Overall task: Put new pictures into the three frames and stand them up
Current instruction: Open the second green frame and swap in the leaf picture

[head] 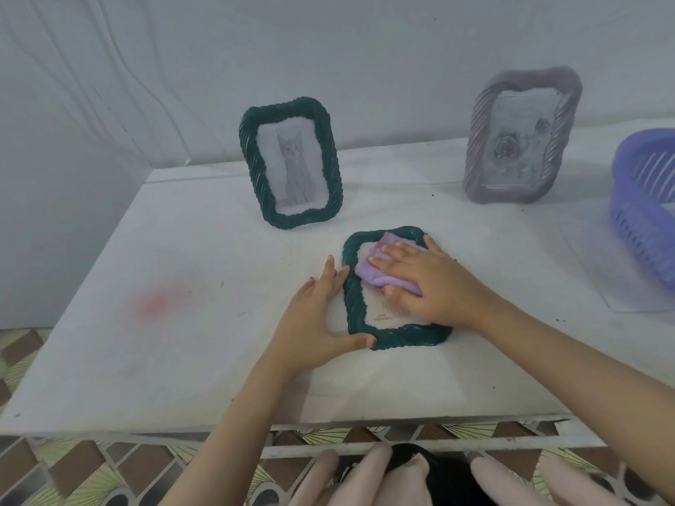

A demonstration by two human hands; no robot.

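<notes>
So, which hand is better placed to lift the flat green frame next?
Probably left: the left hand rests along the left edge of the flat green frame, thumb at its lower corner; the right hand presses the purple cloth onto it.

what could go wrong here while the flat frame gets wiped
The left hand only braces the flat green frame at its left edge, so it may slide on the table under the wiping.
The right hand presses the purple cloth down flat; hard pressure might scratch the front.
The cat frame stands just behind; a long stroke could knock it over.
</notes>
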